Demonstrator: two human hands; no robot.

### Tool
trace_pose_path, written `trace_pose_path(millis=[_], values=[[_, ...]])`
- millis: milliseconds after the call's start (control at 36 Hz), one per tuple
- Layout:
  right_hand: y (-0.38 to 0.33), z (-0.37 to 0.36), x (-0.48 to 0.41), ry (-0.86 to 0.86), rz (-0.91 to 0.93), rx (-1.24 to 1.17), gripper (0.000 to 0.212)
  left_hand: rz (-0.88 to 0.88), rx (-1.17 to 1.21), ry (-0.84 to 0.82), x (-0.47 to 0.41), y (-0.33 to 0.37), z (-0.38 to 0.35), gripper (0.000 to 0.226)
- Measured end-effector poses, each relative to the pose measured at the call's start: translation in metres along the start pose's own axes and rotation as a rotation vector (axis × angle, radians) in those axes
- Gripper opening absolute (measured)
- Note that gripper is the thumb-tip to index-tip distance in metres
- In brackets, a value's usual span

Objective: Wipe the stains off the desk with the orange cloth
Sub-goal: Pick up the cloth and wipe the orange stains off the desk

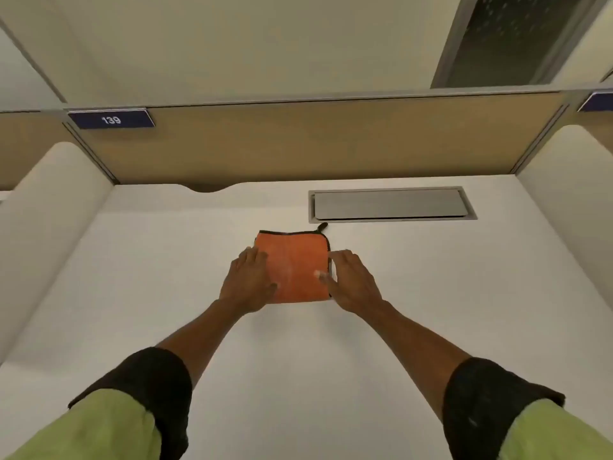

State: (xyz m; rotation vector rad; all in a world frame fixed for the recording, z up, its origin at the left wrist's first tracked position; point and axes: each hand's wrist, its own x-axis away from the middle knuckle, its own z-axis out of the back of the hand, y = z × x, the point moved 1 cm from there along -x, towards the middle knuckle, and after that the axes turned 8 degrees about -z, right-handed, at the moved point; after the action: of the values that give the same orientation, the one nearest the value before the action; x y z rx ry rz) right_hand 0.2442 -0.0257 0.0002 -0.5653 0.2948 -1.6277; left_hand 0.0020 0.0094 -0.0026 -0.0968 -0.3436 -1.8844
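An orange cloth [293, 263] with a dark edge and a small dark loop lies folded flat in the middle of the white desk [166, 293]. My left hand [248, 282] rests flat on its left part, fingers spread. My right hand [351, 280] lies along its right edge, the thumb on the cloth and the fingers touching the dark border. Neither hand grips the cloth; both press on it. I see no stains on the desk surface.
A grey metal cable hatch [391, 204] is set into the desk just behind and right of the cloth. A tan partition [315, 141] with a blue label "139" [111, 119] closes the back. White rounded side panels [49, 227] bound both sides.
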Motion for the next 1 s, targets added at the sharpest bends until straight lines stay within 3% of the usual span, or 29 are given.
trace_pose_path(millis=[111, 278, 444, 639, 750, 917, 1000], values=[[-0.009, -0.015, -0.025, -0.024, -0.178, -0.059, 0.054, 0.128, 0.163, 0.001, -0.022, -0.016, -0.004, 0.073], [-0.013, -0.034, -0.064, 0.005, -0.446, -0.214, 0.063, 0.331, 0.426, 0.063, -0.05, -0.029, -0.013, 0.058], [-0.017, -0.054, -0.084, 0.06, -0.569, -0.278, 0.063, 0.525, 0.623, 0.086, -0.064, -0.04, -0.017, 0.044], [-0.018, -0.06, -0.088, 0.048, -0.628, -0.381, 0.045, 0.579, 0.814, 0.055, -0.066, -0.05, -0.02, 0.021], [-0.01, -0.05, -0.086, 0.001, -0.708, -0.645, 0.058, 0.563, 0.977, 0.076, -0.064, -0.057, -0.019, 0.011], [0.002, -0.018, -0.063, 0.011, -0.629, -0.928, 0.081, 0.471, 1.136, 0.123, -0.056, -0.055, -0.012, 0.019], [0.012, 0.002, -0.04, 0.008, -0.496, -0.973, 0.077, 0.387, 1.182, 0.201, -0.045, -0.042, -0.003, 0.041]])
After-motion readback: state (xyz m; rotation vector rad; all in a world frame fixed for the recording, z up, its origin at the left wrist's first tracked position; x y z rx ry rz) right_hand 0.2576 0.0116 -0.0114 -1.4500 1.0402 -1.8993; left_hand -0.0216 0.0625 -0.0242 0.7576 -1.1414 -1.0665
